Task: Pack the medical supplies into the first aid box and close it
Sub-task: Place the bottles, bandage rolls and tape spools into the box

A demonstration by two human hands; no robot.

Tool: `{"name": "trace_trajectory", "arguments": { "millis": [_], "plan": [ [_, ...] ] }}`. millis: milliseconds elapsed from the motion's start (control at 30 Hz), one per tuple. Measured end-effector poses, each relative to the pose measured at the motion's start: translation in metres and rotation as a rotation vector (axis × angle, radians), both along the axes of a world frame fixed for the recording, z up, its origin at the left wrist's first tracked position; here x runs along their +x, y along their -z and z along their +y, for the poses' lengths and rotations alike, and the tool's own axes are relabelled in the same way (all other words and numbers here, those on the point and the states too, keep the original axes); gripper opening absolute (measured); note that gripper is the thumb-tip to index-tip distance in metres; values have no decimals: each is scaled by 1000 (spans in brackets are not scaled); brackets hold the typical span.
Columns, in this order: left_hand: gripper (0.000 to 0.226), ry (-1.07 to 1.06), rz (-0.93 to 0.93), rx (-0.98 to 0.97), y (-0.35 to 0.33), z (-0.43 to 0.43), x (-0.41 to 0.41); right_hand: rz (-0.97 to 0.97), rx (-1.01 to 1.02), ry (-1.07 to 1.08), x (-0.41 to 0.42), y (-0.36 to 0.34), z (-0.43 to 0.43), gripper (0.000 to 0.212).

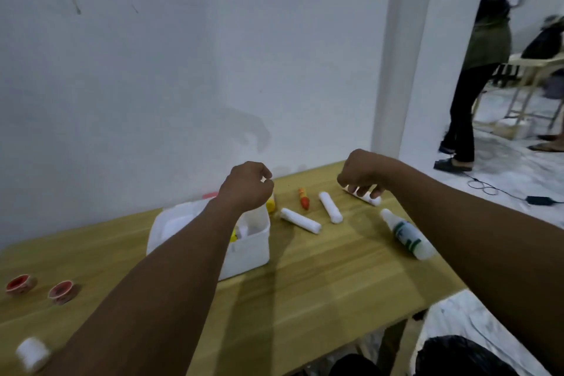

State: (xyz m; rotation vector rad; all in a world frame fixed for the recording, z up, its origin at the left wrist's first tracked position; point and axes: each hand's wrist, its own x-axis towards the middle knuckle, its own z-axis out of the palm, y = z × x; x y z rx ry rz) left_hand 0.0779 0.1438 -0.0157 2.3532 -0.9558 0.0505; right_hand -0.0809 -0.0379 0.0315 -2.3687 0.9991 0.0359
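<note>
The white first aid box [253, 249] stands open on the wooden table, with a yellow item and white things inside. My left hand [245, 186] hovers above its far right corner, fingers curled shut with nothing visible in them. My right hand [361, 174] reaches to the table's far edge and closes its fingers on a white gauze roll [374, 200]. Two more gauze rolls [300, 220] [330, 207] lie between the hands. An orange-red tube [303, 198] and a yellow tube [271, 204] lie near the box. A white bottle with a green label [407, 235] lies on its side at right.
Two red-cored tape rolls [19, 284] [61, 291] and a white roll [32, 352] sit at the table's left front. The wall runs right behind the table. A person [479, 76] stands on the floor at far right, beside a cable and a pale table.
</note>
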Motion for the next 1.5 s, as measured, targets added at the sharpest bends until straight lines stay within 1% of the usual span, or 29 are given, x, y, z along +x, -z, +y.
{"name": "trace_trajectory", "arguments": {
  "millis": [100,167,233,300,367,400,467,567,733,767,833,933,1000,1100,1167,1267,1400,1500],
  "plan": [
    [30,43,-4,143,4,-36,-8,116,-112,15,-22,20,-25,32],
    [29,50,2,229,8,-52,-11,203,-193,17,-32,36,-35,43],
    [31,35,17,296,12,-64,-11,276,-222,27,-35,53,-44,55],
    [44,19,10,392,17,-72,-9,302,-227,34,-33,71,-53,60],
    [57,-2,-12,483,21,-78,-5,296,-231,43,-28,85,-61,57],
    [57,-17,-29,519,23,-80,-3,295,-237,43,-27,89,-63,54],
    [50,-34,-53,581,26,-84,0,284,-242,40,-23,92,-65,50],
    [39,-39,-40,643,28,-93,4,256,-218,41,-16,90,-68,54],
    [25,-79,-75,669,27,-99,15,136,-181,45,1,82,-74,60],
    [21,-89,-74,666,28,-100,17,106,-166,34,3,79,-75,58],
    [16,-114,-10,638,28,-103,19,38,-141,14,7,74,-77,52],
    [14,-132,66,592,28,-106,17,-105,-97,2,10,71,-77,42],
    [22,-156,126,576,27,-107,17,-189,-75,-2,10,69,-76,39],
    [51,-180,210,611,24,-106,19,-275,-54,-7,10,65,-73,32],
    [62,-166,242,631,23,-106,19,-313,-57,-14,11,63,-70,30],
    [52,-111,266,636,20,-105,14,-335,-75,-24,11,58,-66,29],
    [49,-76,449,567,15,-103,9,-389,-78,-39,9,52,-60,28],
    [53,-56,561,483,11,-97,4,-428,-84,-58,7,47,-53,29]
  ]
}}
